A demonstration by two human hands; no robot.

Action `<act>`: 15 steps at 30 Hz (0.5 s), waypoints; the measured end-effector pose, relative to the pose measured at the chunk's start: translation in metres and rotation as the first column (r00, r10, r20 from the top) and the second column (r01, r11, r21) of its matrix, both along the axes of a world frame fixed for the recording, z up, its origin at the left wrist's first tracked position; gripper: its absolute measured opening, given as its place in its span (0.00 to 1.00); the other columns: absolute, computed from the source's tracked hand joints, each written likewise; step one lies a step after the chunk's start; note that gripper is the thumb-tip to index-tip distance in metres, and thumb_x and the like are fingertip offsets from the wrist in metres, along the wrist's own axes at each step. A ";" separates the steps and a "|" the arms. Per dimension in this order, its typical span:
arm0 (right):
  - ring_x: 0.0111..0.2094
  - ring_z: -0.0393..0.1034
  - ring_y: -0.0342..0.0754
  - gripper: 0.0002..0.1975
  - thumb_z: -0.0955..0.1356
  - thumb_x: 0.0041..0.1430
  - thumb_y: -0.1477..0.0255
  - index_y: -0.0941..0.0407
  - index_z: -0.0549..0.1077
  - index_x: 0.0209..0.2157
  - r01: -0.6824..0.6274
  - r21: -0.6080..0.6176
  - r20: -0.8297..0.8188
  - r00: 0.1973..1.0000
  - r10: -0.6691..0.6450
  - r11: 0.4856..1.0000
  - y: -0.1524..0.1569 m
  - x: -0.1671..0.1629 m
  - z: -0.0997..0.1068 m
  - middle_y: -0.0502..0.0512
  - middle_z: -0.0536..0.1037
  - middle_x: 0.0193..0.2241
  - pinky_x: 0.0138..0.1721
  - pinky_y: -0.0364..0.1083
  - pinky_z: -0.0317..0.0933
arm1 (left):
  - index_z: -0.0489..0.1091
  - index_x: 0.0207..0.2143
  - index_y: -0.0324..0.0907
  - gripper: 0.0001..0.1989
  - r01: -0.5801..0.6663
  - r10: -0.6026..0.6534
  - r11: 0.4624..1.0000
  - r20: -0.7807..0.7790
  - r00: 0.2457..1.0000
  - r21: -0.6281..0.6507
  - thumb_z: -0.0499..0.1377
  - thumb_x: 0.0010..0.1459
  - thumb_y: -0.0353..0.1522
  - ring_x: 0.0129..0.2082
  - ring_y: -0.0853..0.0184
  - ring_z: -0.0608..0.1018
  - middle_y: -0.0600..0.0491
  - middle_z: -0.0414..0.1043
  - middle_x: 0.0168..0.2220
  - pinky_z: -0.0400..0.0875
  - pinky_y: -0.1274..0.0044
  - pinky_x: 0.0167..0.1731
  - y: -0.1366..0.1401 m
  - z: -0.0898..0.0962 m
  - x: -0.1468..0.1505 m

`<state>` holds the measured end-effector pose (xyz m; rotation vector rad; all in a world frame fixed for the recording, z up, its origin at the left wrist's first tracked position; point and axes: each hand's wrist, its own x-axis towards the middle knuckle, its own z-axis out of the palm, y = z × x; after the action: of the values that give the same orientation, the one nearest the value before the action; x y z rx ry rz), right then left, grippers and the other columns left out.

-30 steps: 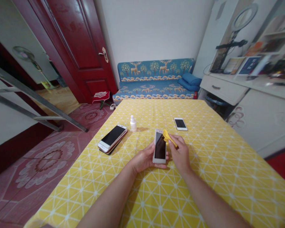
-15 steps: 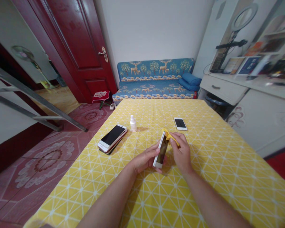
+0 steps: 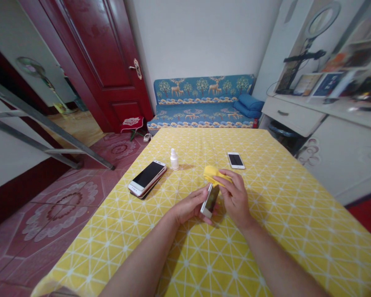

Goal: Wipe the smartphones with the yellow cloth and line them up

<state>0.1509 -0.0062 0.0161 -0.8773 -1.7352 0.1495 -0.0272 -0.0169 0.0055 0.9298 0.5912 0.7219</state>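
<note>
My left hand [image 3: 191,205] grips a smartphone [image 3: 210,203] by its sides, tilted above the table, its dark screen turned to the right. A yellow cloth [image 3: 212,175] covers the phone's upper end, and my right hand [image 3: 235,196] is closed on that cloth. Beyond my left hand stands a small white bottle [image 3: 174,160], upright. To its left lies a stack of phones [image 3: 147,179], a white one with a black screen on top. A smaller white phone [image 3: 235,160] rests flat past my right hand.
A yellow patterned cloth covers the table [image 3: 266,239]. Behind it stands a blue sofa [image 3: 200,111] with deer on it. A white cabinet [image 3: 336,144] is on the right; a metal ladder [image 3: 49,123] and a red door [image 3: 95,53] are on the left.
The yellow cloth has shifted from the phone's screen edge over its top end, spread wider. My right fingers have moved left and flattened over it. My left hand keeps its hold.
</note>
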 end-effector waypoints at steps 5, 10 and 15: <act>0.49 0.65 0.53 0.19 0.64 0.60 0.77 0.43 0.75 0.49 -0.056 0.065 0.109 0.993 0.049 0.996 -0.003 -0.004 -0.003 0.55 0.70 0.46 0.49 0.57 0.63 | 0.71 0.45 0.37 0.27 -0.051 0.059 0.995 0.092 0.994 -0.087 0.54 0.58 0.51 0.36 0.59 0.79 0.42 0.75 0.38 0.78 0.69 0.29 0.003 -0.006 0.002; 0.43 0.66 0.51 0.23 0.64 0.59 0.79 0.42 0.72 0.53 -0.169 0.030 0.181 0.970 0.160 0.985 -0.009 -0.009 -0.002 0.54 0.71 0.40 0.43 0.54 0.64 | 0.70 0.46 0.39 0.18 -0.157 0.175 0.976 0.118 0.977 -0.148 0.58 0.59 0.42 0.34 0.61 0.79 0.45 0.76 0.38 0.78 0.67 0.32 0.004 -0.002 0.003; 0.38 0.65 0.49 0.25 0.64 0.58 0.79 0.43 0.70 0.54 -0.293 0.015 0.238 0.930 0.281 0.956 -0.012 -0.014 -0.002 0.53 0.72 0.36 0.39 0.52 0.62 | 0.73 0.37 0.36 0.10 -0.271 0.304 0.937 0.138 0.943 -0.219 0.60 0.57 0.34 0.28 0.67 0.77 0.48 0.76 0.33 0.75 0.76 0.28 0.007 0.000 0.004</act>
<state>0.1364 -0.0182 0.0138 -0.6173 -2.0762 0.2010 -0.0231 -0.0096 0.0056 0.5948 0.6424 0.9772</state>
